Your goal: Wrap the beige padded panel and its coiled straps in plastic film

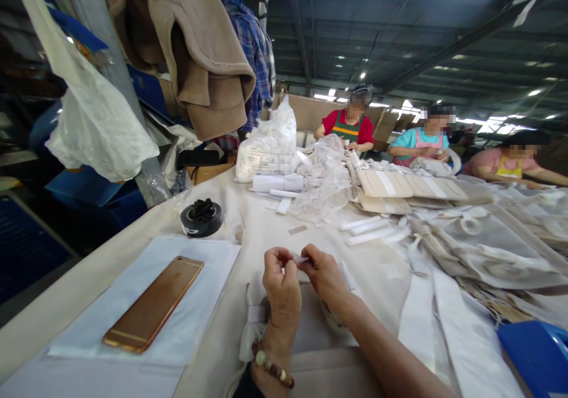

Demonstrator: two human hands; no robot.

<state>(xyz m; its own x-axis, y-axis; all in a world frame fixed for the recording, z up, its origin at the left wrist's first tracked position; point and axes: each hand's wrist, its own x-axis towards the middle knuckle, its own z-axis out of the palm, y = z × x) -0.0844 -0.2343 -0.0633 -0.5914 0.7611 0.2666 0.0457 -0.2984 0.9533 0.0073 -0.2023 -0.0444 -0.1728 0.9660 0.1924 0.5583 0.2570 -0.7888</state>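
A beige cloth piece (328, 365) lies nearest me, under my wrists, and just beyond it my left hand (283, 285) and right hand (326, 275) meet, thumb and finger of each pinching a small white slip (300, 258) between them, above the table (261, 217). It looks like fine fingertip work on that slip, though it is too small and blurred for me to tell whether I am folding or parting it; I judge the next move calls for a light, even pinch, as something so thin could crease. To the left, a phone (153, 303) rests on pale blue paper (217, 274), a black tape roll (191, 226) beyond it; to the right, long white strips (470, 339) lie near a blue box (535, 350). Farther out are a grey tag (297, 230), white rolls (366, 226), stacked beige pieces (384, 184) and a stuffed plastic bag (266, 149). Across from me are three co-workers (417, 142); a brown coat (199, 49) and a plaid shirt (248, 43) hang at the far left.
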